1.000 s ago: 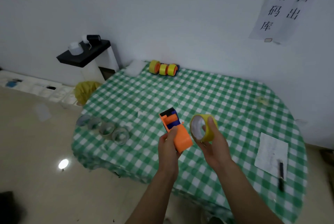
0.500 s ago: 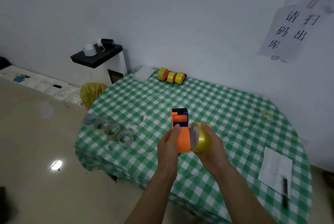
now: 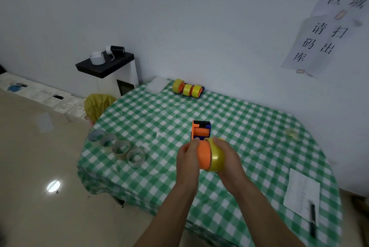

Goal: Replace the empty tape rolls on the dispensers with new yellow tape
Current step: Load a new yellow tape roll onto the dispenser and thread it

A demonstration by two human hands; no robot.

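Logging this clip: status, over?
Left hand holds orange dispenser. Right hand presses yellow tape roll against it. Nothing obstructing.

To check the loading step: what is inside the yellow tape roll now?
The orange dispenser drum sits inside the yellow tape roll, held by the right hand. How far it is seated stays hidden.
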